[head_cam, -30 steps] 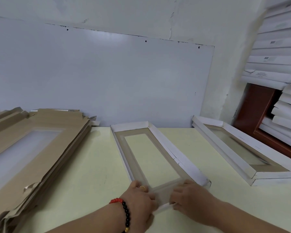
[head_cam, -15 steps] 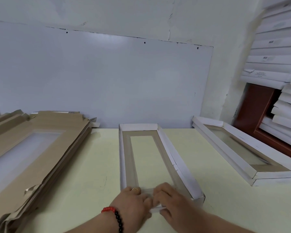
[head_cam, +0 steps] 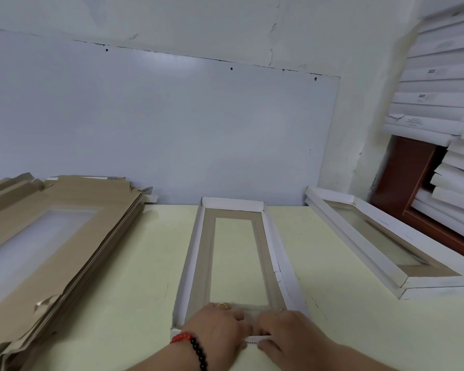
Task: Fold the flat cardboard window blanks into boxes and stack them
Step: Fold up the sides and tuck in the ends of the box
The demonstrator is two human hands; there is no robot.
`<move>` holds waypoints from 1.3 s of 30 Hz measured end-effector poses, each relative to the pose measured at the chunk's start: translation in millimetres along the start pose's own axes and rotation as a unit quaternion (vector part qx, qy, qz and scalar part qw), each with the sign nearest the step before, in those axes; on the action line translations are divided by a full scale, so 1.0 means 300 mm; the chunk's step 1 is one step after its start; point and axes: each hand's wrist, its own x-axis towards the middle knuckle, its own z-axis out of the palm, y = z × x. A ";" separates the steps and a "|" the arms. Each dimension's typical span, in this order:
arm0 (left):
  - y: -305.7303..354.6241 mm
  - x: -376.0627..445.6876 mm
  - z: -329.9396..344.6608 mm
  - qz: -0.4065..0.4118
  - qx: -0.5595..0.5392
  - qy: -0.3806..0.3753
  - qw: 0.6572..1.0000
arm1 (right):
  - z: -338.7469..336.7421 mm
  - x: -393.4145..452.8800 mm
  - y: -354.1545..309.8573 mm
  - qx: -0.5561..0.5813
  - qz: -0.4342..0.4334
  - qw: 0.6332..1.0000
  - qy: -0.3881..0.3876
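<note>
The near end flap of the window box is being pinched and pressed down by the left hand and right hand, fingers over the inside, thumbs outside. The box is lying on the pale table, now squared straight ahead where it was angled a second ago. Flat blanks are being kept at left, two folded boxes stacked at right.
</note>
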 end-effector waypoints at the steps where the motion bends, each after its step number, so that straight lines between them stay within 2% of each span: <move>1: -0.011 -0.003 0.001 0.009 -0.006 -0.002 1.000 | -0.013 -0.007 0.011 -0.002 -0.013 1.000 -0.003; 5: -0.108 -0.051 -0.024 0.041 -0.043 -0.009 0.998 | -0.057 -0.029 0.088 -0.118 -0.105 0.986 -0.047; 9: -0.246 -0.097 -0.040 0.063 -0.057 -0.015 0.996 | -0.083 -0.027 0.127 -0.139 -0.121 0.980 -0.076; 12: -0.302 -0.101 -0.048 0.018 0.014 -0.017 1.000 | -0.043 0.023 0.116 -0.237 -0.164 0.957 -0.038; 14: -0.291 -0.096 -0.037 -0.030 0.019 -0.004 0.999 | -0.008 0.079 0.076 -0.254 -0.194 0.948 -0.006; 15: -0.259 -0.092 -0.031 -0.061 0.001 0.009 0.998 | 0.011 0.106 0.056 -0.253 -0.202 0.946 0.002; 17: -0.169 -0.073 0.001 -0.079 -0.016 0.091 0.993 | 0.031 0.154 0.015 -0.251 -0.201 0.946 0.031; 18: -0.127 -0.068 0.005 -0.093 -0.021 0.126 0.987 | 0.031 0.169 -0.006 -0.241 -0.195 0.949 0.049; 19: -0.093 -0.066 0.008 -0.116 -0.042 0.122 0.985 | 0.033 0.179 -0.024 -0.218 -0.188 0.956 0.056; 21: -0.060 -0.071 0.027 -0.147 -0.040 0.122 0.981 | 0.029 0.193 -0.042 -0.124 -0.163 0.978 0.024; 22: -0.056 -0.077 0.033 -0.145 -0.017 0.141 0.979 | 0.029 0.192 -0.038 -0.076 -0.132 0.988 0.001; 25: -0.046 -0.095 0.011 -0.113 -0.005 0.151 0.982 | 0.035 0.193 0.001 -0.005 -0.095 0.996 -0.001; 28: -0.038 -0.089 0.017 -0.097 0.032 0.158 0.982 | 0.019 0.194 0.067 0.020 -0.046 0.998 -0.037; 39: -0.069 -0.114 -0.011 -0.103 0.053 0.139 0.984 | -0.064 0.168 0.328 0.035 0.111 0.992 -0.043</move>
